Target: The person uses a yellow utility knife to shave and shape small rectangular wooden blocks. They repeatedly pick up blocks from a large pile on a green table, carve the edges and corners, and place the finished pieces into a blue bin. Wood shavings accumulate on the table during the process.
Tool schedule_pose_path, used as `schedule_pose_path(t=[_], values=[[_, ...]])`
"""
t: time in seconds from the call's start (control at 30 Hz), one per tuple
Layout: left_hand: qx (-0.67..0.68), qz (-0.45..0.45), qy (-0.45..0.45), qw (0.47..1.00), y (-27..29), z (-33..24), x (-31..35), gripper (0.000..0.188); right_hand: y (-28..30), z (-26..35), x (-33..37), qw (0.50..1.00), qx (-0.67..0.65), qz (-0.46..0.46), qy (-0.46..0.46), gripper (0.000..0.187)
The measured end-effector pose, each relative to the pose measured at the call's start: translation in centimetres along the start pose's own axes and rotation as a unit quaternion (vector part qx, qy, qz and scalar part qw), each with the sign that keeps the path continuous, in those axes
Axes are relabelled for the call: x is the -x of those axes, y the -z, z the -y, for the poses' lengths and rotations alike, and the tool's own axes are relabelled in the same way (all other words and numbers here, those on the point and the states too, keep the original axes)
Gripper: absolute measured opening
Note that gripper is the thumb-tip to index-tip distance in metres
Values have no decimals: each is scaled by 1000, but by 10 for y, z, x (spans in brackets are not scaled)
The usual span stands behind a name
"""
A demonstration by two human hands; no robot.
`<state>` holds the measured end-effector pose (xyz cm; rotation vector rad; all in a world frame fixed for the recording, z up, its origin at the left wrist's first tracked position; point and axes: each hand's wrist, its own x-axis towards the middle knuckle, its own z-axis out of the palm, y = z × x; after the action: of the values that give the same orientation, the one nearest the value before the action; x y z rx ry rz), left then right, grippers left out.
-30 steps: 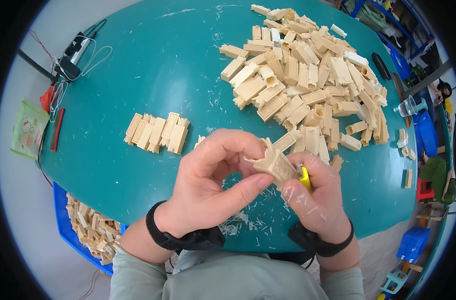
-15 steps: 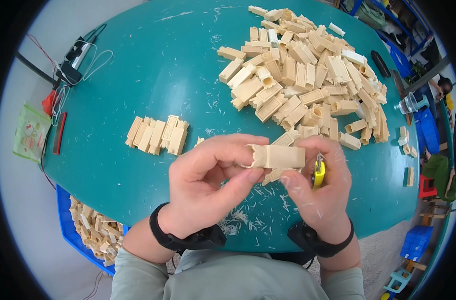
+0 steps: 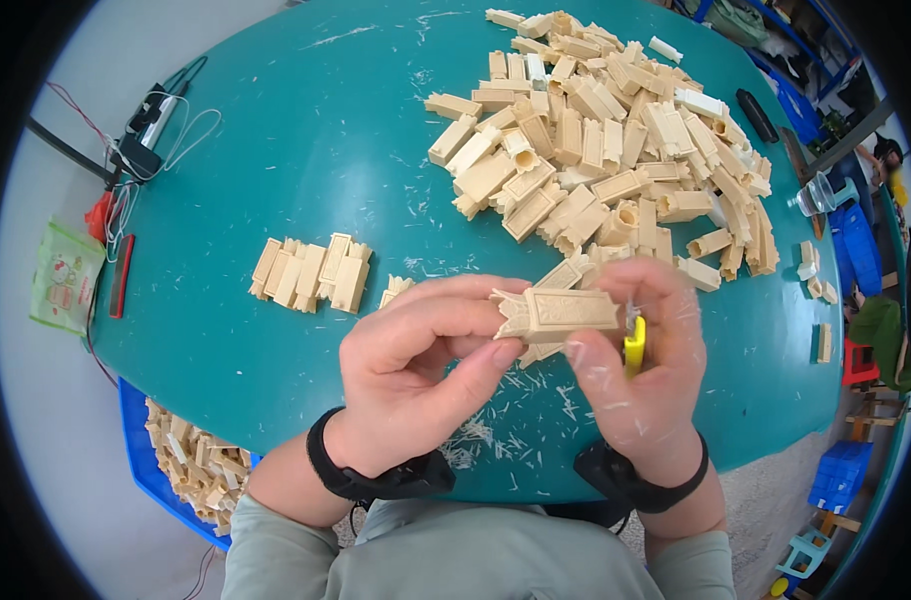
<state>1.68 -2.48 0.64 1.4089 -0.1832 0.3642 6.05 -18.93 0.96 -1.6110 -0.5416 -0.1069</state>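
Note:
Between my two hands lies a cream, box-shaped molded piece (image 3: pixel 566 310) with a framed relief panel and a flared, jagged left end. My left hand (image 3: pixel 416 365) grips that flared end between thumb and fingers. My right hand (image 3: pixel 651 385) is closed around a small yellow-handled cutter (image 3: pixel 635 348), its metal tip pointing up. The right thumb and fingers also touch the piece's right end; the fingers are slightly blurred. Beneath the held piece, more cream pieces (image 3: pixel 568 272) rest on the table, partly covered by my hands.
A large heap of similar pieces (image 3: pixel 586 140) covers the far right of the green table (image 3: pixel 226 210). A short row of them (image 3: pixel 311 272) sits at left. Thin shavings (image 3: pixel 476 440) lie before me. A blue bin (image 3: pixel 156 480) of pieces stands lower left.
The held piece has been rolled, so its relief panel now faces up instead of a plainer side. Both hands keep their hold, nearly in place.

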Motion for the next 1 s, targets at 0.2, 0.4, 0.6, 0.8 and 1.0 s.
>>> schedule_pose_path(t=[0.2, 0.4, 0.6, 0.8, 1.0], values=[[-201, -5, -158, 967, 8, 1, -1, 21, 8, 8, 3, 987, 131, 71, 65, 29], [-223, -13, -178, 958, 6, 1, 2, 23, -4, 12, 5, 979, 159, 125, 26, 24], [-202, -1, -167, 965, 5, 3, 7, 25, -5, 12, 4, 973, 185, 128, 51, 25], [-225, 0, -176, 958, 7, 3, 7, 25, -7, 9, 4, 971, 198, 115, 64, 26], [-249, -10, -183, 951, 7, 1, 9, 23, -6, 8, 3, 967, 214, 111, 76, 28]])
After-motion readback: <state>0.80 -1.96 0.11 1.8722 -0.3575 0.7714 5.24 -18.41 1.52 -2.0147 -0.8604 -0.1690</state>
